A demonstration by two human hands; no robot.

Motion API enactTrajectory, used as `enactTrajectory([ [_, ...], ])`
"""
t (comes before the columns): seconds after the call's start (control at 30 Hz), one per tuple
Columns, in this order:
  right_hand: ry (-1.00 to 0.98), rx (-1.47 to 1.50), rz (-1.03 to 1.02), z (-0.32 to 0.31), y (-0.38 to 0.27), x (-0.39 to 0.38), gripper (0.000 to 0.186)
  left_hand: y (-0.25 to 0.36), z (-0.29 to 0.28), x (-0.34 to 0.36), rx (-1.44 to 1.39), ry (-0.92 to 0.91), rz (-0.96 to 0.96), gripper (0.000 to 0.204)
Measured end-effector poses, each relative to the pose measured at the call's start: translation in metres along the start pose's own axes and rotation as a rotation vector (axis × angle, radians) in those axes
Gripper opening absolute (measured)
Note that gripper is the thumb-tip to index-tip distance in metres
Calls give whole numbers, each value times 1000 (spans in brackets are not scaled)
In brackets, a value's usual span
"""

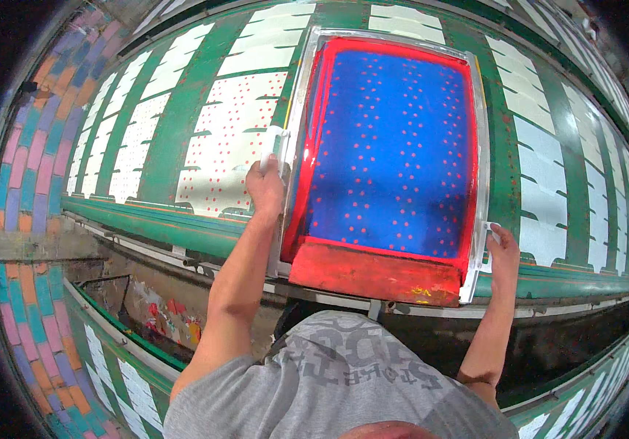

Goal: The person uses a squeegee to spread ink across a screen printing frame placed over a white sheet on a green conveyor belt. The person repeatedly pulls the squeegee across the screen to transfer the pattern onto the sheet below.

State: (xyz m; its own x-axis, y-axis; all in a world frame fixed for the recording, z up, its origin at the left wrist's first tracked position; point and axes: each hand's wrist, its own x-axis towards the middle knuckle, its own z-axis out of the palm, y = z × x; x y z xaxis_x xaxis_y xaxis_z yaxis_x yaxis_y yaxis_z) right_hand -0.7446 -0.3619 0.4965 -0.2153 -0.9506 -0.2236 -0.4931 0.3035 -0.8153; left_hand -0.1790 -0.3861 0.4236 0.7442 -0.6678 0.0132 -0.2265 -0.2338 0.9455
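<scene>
A printing screen in a metal frame (477, 117) lies over the long green table, its blue mesh (388, 146) scattered with small red dots and bordered by red ink. A red-stained strip (377, 273) runs along its near edge. My left hand (265, 183) is closed on a white handle (276, 140) on the frame's left side. My right hand (503, 246) is closed on another handle (489, 230) at the lower right side. To the left lie white cut pieces (223, 150) printed with red dots; plain white pieces (538, 190) lie to the right.
The green table (183, 82) stretches both ways, with rails along it. Another green table with white pieces (135, 388) stands behind me at lower left and right. A walkway of coloured bricks (21, 168) runs at the far left, and a paint-splattered trough (168, 318) lies below the table edge.
</scene>
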Motion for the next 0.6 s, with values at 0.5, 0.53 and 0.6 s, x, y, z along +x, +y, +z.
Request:
enactTrajectory([
  [0.5, 158, -846, -378, 11, -16, -39, 51, -11, 11, -7, 216, -30, -12, 35],
  [0.53, 130, -822, -541, 20, -21, -56, 54, -13, 13, -6, 269, -27, -2, 35],
  [0.6, -101, -692, -659, 39, -31, -94, 59, -19, 16, -5, 345, -8, 33, 34],
])
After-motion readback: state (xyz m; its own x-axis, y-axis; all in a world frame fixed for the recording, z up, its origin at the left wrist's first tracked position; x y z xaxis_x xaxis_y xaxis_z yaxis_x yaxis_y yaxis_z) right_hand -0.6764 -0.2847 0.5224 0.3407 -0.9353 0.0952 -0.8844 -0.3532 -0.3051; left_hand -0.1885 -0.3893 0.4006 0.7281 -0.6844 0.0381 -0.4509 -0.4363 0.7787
